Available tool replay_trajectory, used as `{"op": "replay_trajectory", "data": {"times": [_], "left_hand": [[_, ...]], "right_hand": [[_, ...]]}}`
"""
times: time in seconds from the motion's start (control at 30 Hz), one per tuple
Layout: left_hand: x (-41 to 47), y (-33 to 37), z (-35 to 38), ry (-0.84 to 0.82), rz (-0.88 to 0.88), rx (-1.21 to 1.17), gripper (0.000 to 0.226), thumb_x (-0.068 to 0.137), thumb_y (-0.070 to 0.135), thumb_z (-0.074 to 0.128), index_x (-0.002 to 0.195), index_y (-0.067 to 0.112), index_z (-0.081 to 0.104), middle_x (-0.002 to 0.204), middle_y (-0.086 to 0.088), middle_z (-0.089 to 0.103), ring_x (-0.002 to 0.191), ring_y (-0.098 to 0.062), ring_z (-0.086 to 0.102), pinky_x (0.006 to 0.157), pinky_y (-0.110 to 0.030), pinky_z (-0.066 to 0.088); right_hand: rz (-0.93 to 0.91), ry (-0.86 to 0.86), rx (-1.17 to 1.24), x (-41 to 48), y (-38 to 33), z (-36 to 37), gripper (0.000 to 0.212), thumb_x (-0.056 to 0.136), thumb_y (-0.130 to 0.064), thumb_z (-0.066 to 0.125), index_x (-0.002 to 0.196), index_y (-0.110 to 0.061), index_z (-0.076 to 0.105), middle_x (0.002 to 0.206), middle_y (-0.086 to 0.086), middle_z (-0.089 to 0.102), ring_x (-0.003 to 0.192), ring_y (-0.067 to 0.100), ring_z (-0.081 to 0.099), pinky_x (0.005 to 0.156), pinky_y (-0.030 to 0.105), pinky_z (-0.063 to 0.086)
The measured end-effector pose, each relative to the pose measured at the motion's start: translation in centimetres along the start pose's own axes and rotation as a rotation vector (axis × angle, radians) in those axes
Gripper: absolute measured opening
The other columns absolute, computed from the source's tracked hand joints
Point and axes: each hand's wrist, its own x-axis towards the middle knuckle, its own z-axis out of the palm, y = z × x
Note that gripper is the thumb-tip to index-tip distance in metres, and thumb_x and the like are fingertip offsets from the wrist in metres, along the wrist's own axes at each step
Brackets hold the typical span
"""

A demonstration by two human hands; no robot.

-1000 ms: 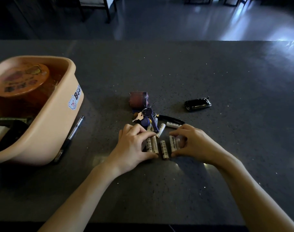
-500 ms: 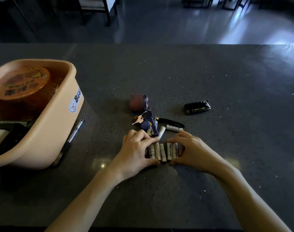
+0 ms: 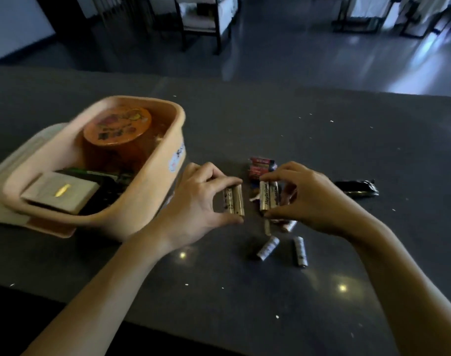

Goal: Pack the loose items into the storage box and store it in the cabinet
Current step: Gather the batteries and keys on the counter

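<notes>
A peach storage box stands at the left of the dark table, with an orange round tin, a beige box and dark items inside. My left hand pinches two batteries just right of the box. My right hand pinches another pair of batteries a little above the table. Loose batteries lie in front of my right hand; others are partly hidden under it. A small red item lies behind my hands.
A black key fob rests to the right of my right hand. A flat pale lid sits under the box's left side. Chairs and table legs stand on the floor beyond the table's far edge.
Both hands have lifted off the table, each carrying two batteries and moving apart. Other batteries stayed scattered on the table. The view has swung left, bringing the box closer to centre.
</notes>
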Motion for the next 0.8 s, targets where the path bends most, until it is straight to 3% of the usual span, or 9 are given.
{"op": "replay_trajectory", "data": {"times": [0.17, 0.3, 0.43, 0.5, 0.53, 0.57, 0.63, 0.7, 0.8], "left_hand": [[-2.1, -4.4, -6.7, 0.064, -0.093, 0.038, 0.061, 0.062, 0.047, 0.074, 0.119, 0.032, 0.056, 0.102, 0.011, 0.045, 0.1, -0.009, 0.035, 0.092, -0.027, 0.027], [-3.9, -9.3, -12.1, 0.116, -0.131, 0.093, 0.061, 0.059, 0.053, 0.072, 0.116, 0.04, 0.055, 0.101, 0.016, 0.047, 0.101, -0.003, 0.037, 0.085, -0.009, 0.022], [-4.1, -14.8, -15.0, 0.076, -0.117, 0.106, 0.06, 0.062, 0.051, 0.07, 0.118, 0.04, 0.052, 0.094, 0.025, 0.039, 0.097, -0.002, 0.032, 0.084, -0.004, 0.019], [-3.6, -17.5, -15.6, 0.035, -0.095, 0.103, 0.061, 0.064, 0.049, 0.072, 0.12, 0.039, 0.051, 0.095, 0.023, 0.04, 0.098, -0.004, 0.033, 0.083, -0.004, 0.019], [-3.4, -18.9, -15.7, 0.019, -0.081, 0.096, 0.061, 0.064, 0.048, 0.073, 0.121, 0.038, 0.052, 0.097, 0.019, 0.042, 0.099, -0.006, 0.034, 0.081, -0.007, 0.02], [-3.1, -20.1, -15.7, 0.002, -0.064, 0.074, 0.061, 0.064, 0.047, 0.073, 0.121, 0.037, 0.052, 0.1, 0.015, 0.044, 0.101, -0.008, 0.036, 0.082, -0.011, 0.021], [-2.3, -22.1, -15.5, -0.035, -0.028, 0.012, 0.061, 0.065, 0.043, 0.074, 0.121, 0.034, 0.053, 0.102, 0.01, 0.046, 0.103, -0.011, 0.036, 0.087, -0.019, 0.022], [-1.7, -23.4, -15.1, -0.075, 0.012, -0.026, 0.06, 0.065, 0.04, 0.074, 0.122, 0.033, 0.053, 0.103, 0.008, 0.046, 0.104, -0.011, 0.034, 0.089, -0.021, 0.021], [-0.8, -24.6, -14.5, -0.094, 0.078, -0.066, 0.061, 0.064, 0.041, 0.075, 0.121, 0.033, 0.054, 0.101, 0.009, 0.046, 0.102, -0.006, 0.031, 0.089, -0.021, 0.021]], "right_hand": [[-0.113, -0.027, 0.026, 4.9, -5.9, -0.5, 0.058, 0.065, -0.038, 0.076, 0.117, -0.039, 0.052, 0.105, -0.023, 0.045, 0.084, 0.0, 0.053, 0.069, 0.009, 0.04], [-0.183, -0.016, 0.044, 9.1, -11.0, 0.6, 0.06, 0.059, -0.049, 0.066, 0.116, -0.041, 0.05, 0.1, -0.029, 0.04, 0.086, -0.009, 0.047, 0.068, 0.011, 0.038], [-0.207, 0.033, 0.01, 13.5, -14.6, 3.9, 0.059, 0.064, -0.039, 0.073, 0.119, -0.033, 0.054, 0.102, -0.026, 0.043, 0.086, -0.005, 0.051, 0.071, 0.005, 0.036], [-0.164, 0.043, -0.04, 15.5, -15.5, 5.8, 0.059, 0.067, -0.036, 0.074, 0.122, -0.031, 0.053, 0.112, -0.019, 0.047, 0.09, -0.003, 0.047, 0.081, 0.009, 0.032], [-0.129, 0.043, -0.077, 16.3, -15.8, 6.7, 0.06, 0.068, -0.038, 0.073, 0.124, -0.033, 0.051, 0.118, -0.016, 0.047, 0.097, -0.001, 0.043, 0.087, 0.019, 0.029], [-0.085, 0.043, -0.111, 16.9, -15.9, 7.6, 0.061, 0.069, -0.04, 0.071, 0.125, -0.034, 0.049, 0.122, -0.015, 0.045, 0.103, 0.001, 0.036, 0.088, 0.025, 0.024], [-0.006, 0.033, -0.144, 17.8, -16.1, 8.8, 0.06, 0.069, -0.043, 0.069, 0.125, -0.038, 0.048, 0.123, -0.016, 0.042, 0.105, 0.0, 0.025, 0.084, 0.025, 0.013], [0.075, 0.0, -0.18, 18.1, -16.1, 9.7, 0.059, 0.07, -0.043, 0.068, 0.125, -0.039, 0.047, 0.125, -0.014, 0.042, 0.111, 0.006, 0.026, 0.087, 0.027, 0.014], [0.185, -0.049, -0.275, 18.4, -16.0, 10.7, 0.058, 0.072, -0.042, 0.067, 0.126, -0.036, 0.047, 0.129, -0.012, 0.043, 0.122, 0.018, 0.026, 0.1, 0.041, 0.016]]}}
